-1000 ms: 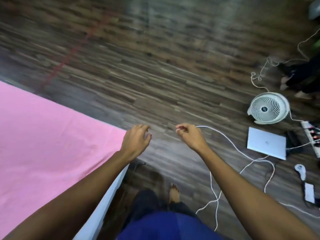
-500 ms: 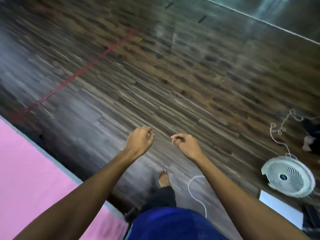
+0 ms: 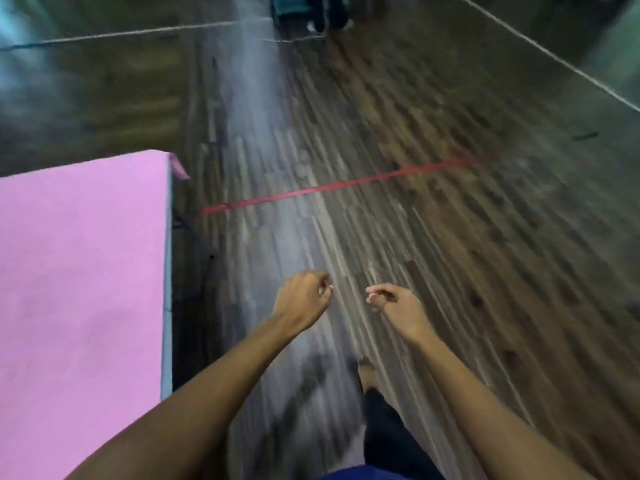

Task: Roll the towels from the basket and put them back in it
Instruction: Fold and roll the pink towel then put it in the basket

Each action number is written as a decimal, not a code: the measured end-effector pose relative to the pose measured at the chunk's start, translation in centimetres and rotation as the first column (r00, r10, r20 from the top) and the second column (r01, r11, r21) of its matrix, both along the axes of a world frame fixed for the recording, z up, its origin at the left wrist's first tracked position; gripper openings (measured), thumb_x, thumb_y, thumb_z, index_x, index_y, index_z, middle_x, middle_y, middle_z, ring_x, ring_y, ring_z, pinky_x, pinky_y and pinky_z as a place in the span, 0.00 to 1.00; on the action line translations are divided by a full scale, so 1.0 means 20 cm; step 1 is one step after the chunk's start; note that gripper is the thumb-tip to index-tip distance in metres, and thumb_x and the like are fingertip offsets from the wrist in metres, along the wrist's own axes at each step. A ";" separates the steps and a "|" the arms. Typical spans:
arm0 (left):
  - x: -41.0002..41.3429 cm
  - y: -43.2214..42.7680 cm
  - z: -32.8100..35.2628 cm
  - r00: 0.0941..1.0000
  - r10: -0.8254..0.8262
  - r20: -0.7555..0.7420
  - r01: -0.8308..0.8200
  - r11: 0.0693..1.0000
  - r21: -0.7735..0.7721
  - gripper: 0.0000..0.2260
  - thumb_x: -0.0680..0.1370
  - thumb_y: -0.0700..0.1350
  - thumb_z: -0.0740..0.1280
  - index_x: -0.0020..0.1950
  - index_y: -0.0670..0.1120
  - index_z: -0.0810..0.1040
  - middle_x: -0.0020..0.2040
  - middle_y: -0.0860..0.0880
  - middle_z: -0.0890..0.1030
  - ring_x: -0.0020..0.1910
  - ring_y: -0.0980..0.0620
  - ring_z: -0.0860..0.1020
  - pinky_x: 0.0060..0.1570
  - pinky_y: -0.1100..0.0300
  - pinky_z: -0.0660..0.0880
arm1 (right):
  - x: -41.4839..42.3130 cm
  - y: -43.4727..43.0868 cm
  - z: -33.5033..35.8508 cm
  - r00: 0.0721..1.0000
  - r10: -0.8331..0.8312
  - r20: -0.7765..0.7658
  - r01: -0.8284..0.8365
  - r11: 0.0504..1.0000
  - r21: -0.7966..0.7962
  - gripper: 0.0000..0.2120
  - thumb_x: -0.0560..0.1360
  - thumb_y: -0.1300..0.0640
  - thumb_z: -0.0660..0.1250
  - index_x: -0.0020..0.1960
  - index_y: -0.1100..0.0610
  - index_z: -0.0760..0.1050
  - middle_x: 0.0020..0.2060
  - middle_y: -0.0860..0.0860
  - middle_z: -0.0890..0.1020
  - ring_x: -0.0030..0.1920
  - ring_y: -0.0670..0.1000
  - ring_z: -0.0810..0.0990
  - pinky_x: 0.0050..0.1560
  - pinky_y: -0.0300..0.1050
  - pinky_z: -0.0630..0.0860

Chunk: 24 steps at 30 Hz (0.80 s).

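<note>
No towel and no basket is in view. My left hand and my right hand are held out in front of me over the wooden floor, a short gap between them. The fingers of both hang loosely curled and hold nothing. Both bare forearms reach in from the bottom of the frame. The picture is blurred by motion.
A table covered in pink cloth fills the left side, its edge running beside my left arm. A red tape line crosses the wooden floor ahead. My bare foot is below my hands. Someone's legs stand at the far top.
The view has swung left: the fan, laptop and cables on the right have gone out of sight, and the pink table now runs along my left. Both hands keep their pose.
</note>
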<state>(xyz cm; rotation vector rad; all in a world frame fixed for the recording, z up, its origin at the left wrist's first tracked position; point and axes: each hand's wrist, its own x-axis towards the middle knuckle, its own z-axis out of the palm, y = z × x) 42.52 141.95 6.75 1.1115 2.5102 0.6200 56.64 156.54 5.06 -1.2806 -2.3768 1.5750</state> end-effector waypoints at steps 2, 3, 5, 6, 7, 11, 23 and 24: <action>-0.23 0.07 0.02 0.992 0.127 -0.010 -0.127 0.992 -0.003 0.08 0.79 0.48 0.62 0.52 0.50 0.80 0.50 0.51 0.82 0.51 0.47 0.79 0.45 0.57 0.70 | -0.32 0.15 0.01 0.992 0.123 -0.030 -0.123 0.992 0.000 0.10 0.74 0.60 0.69 0.45 0.45 0.80 0.40 0.52 0.85 0.43 0.51 0.82 0.51 0.46 0.77; -0.34 0.09 0.03 0.981 0.196 -0.011 -0.196 0.981 -0.010 0.08 0.78 0.48 0.62 0.52 0.50 0.80 0.50 0.51 0.83 0.51 0.48 0.79 0.45 0.57 0.71 | -0.48 0.22 0.02 0.983 0.180 -0.036 -0.180 0.984 0.006 0.11 0.74 0.60 0.68 0.44 0.43 0.80 0.40 0.51 0.85 0.43 0.51 0.83 0.52 0.48 0.78; -0.54 0.10 0.05 0.950 0.310 -0.029 -0.311 0.950 -0.025 0.08 0.78 0.49 0.62 0.52 0.51 0.80 0.51 0.52 0.83 0.51 0.48 0.80 0.47 0.56 0.73 | -0.79 0.30 0.06 0.954 0.299 -0.033 -0.299 0.954 -0.001 0.09 0.74 0.58 0.67 0.46 0.44 0.80 0.42 0.50 0.85 0.45 0.52 0.84 0.51 0.45 0.78; -0.64 0.10 0.06 0.931 0.362 -0.036 -0.363 0.931 -0.033 0.09 0.78 0.49 0.62 0.53 0.51 0.80 0.52 0.52 0.83 0.51 0.49 0.80 0.48 0.55 0.74 | -0.94 0.33 0.09 0.933 0.359 -0.024 -0.360 0.933 -0.015 0.08 0.75 0.58 0.67 0.49 0.47 0.81 0.42 0.50 0.85 0.46 0.51 0.83 0.48 0.41 0.77; -0.73 0.08 0.08 0.909 0.414 -0.042 -0.416 0.909 -0.037 0.09 0.79 0.49 0.62 0.53 0.50 0.80 0.52 0.52 0.82 0.51 0.49 0.79 0.48 0.55 0.75 | -1.09 0.34 0.13 0.909 0.415 -0.020 -0.416 0.909 -0.023 0.07 0.76 0.58 0.66 0.50 0.49 0.80 0.42 0.51 0.85 0.46 0.51 0.83 0.45 0.37 0.75; -1.07 -0.03 0.08 0.798 0.600 -0.052 -0.602 0.797 -0.049 0.09 0.79 0.48 0.62 0.55 0.49 0.80 0.53 0.49 0.81 0.53 0.46 0.78 0.50 0.52 0.75 | -1.69 0.31 0.16 0.781 0.622 -0.048 -0.623 0.782 0.000 0.08 0.76 0.60 0.66 0.47 0.47 0.79 0.39 0.50 0.83 0.46 0.53 0.83 0.50 0.45 0.76; -2.26 -0.41 -0.13 0.430 0.903 0.016 -0.901 0.430 -0.050 0.12 0.80 0.49 0.60 0.60 0.51 0.78 0.58 0.49 0.79 0.59 0.46 0.75 0.58 0.51 0.71 | -3.30 -0.25 0.06 0.365 0.931 -0.009 -0.920 0.362 0.151 0.10 0.77 0.58 0.65 0.57 0.55 0.80 0.50 0.50 0.83 0.51 0.48 0.80 0.55 0.42 0.74; -2.32 -0.43 -0.13 0.394 0.919 0.020 -0.917 0.395 -0.050 0.12 0.80 0.49 0.60 0.60 0.51 0.77 0.59 0.49 0.79 0.60 0.46 0.74 0.59 0.51 0.70 | -3.40 -0.31 0.06 0.320 0.947 -0.003 -0.935 0.317 0.161 0.10 0.77 0.59 0.65 0.57 0.56 0.80 0.52 0.51 0.83 0.51 0.48 0.80 0.55 0.40 0.73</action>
